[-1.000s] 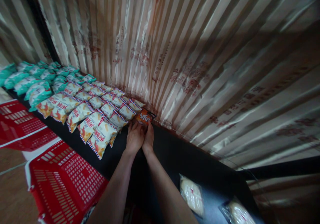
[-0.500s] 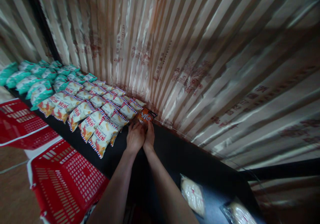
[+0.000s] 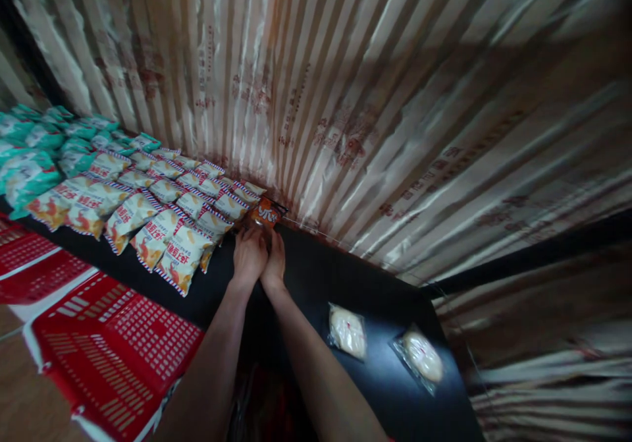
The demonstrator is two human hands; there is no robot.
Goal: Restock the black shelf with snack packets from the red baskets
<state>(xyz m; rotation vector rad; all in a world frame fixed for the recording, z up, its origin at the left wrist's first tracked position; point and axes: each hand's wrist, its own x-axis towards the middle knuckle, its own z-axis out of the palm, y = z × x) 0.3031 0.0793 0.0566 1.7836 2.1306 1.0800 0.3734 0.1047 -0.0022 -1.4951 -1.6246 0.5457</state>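
Note:
An orange-and-brown snack bag (image 3: 266,212) lies at the right end of the rows of chip bags, against the curtain side of the black table. My left hand (image 3: 249,257) closes on its near left part, and my right hand (image 3: 275,261) closes on its near right part. The two hands sit side by side, wrists touching, and their fingertips are partly hidden by the bag and each other. Just left of my left hand are several white chip bags (image 3: 184,257) with red-and-blue striped edges, in tilted rows.
Several teal bags (image 3: 30,175) are stacked at the far left. Red plastic baskets (image 3: 123,350) stand along the table's near edge. Two clear-wrapped pale round items (image 3: 348,332) lie on the black table (image 3: 316,271) at right. A striped curtain (image 3: 316,99) hangs behind.
The camera view has swung right, so everything sits further left and both wrapped items show fully. My hands keep their place on the orange bag.

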